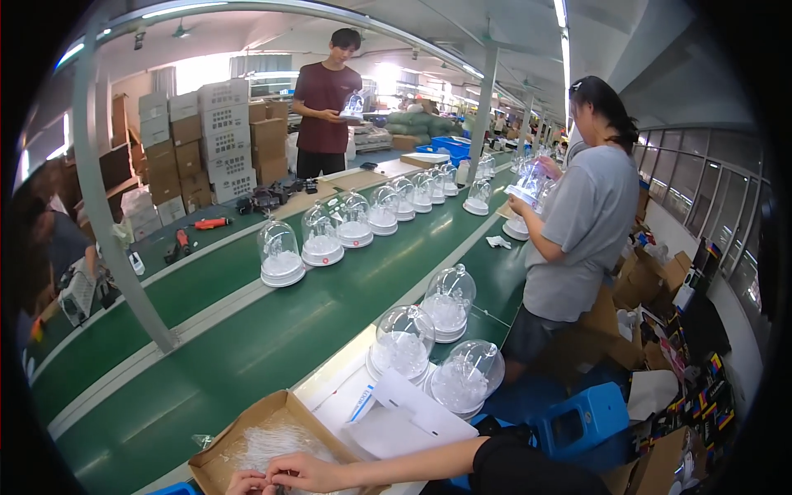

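Note:
At the lower edge my right hand (309, 472) and my left hand (245, 483) come together over the near part of a shallow open cardboard box (235, 437). The fingers of both are closed in a pinch. A small dark bit shows between them, but it is too small and cut off to name. In the box lies a heap of thin, clear, strand-like pieces (276, 441). White paper sheets (404, 421) lie just beyond my right forearm. Past them stand three clear domes on white round bases, the nearest dome (468, 375) holding whitish, crystal-like shapes.
A green conveyor belt (330, 309) runs away beyond the box, with a row of similar domes (281, 254) along it. One person (577, 206) on the right and another (330, 115) across the belt each hold a dome. A blue stool (586, 421) stands at the lower right.

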`<state>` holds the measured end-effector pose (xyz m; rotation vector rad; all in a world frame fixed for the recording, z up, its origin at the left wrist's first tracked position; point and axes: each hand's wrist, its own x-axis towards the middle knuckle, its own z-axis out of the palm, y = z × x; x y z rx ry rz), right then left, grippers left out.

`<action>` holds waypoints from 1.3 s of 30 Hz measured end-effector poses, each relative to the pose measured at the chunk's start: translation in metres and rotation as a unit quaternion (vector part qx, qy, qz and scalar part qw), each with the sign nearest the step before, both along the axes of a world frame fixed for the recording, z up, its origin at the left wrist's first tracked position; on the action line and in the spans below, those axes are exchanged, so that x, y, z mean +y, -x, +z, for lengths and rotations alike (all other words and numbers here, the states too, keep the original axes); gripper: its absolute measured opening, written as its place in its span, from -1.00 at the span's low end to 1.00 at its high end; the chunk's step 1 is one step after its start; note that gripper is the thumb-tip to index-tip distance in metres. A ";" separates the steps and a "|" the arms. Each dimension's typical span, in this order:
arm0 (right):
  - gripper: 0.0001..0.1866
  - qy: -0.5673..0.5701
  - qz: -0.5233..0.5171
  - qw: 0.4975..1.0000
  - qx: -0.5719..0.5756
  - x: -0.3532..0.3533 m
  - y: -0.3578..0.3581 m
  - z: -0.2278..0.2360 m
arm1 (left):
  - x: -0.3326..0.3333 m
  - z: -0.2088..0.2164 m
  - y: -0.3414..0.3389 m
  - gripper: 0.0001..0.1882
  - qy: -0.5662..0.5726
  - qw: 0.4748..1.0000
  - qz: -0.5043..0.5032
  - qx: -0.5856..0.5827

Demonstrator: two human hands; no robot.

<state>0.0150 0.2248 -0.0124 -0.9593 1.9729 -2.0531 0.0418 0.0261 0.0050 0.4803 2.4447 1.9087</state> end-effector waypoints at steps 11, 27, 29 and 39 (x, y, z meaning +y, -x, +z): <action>-0.88 -0.030 -0.012 0.999 0.018 0.003 0.002 0.002 | -0.004 -0.004 0.006 -0.92 0.028 0.999 -0.018 0.002; -0.89 -0.031 -0.041 0.999 0.016 0.003 -0.002 0.012 | -0.003 0.002 0.004 -0.92 -0.012 0.999 -0.015 -0.032; -0.88 -0.025 -0.041 0.998 0.036 0.002 -0.003 0.011 | -0.004 0.002 0.005 -0.92 -0.002 1.000 -0.021 -0.017; -0.90 -0.021 -0.063 0.997 0.041 0.007 -0.001 0.009 | 0.007 0.007 0.005 -0.94 -0.013 0.999 -0.027 -0.030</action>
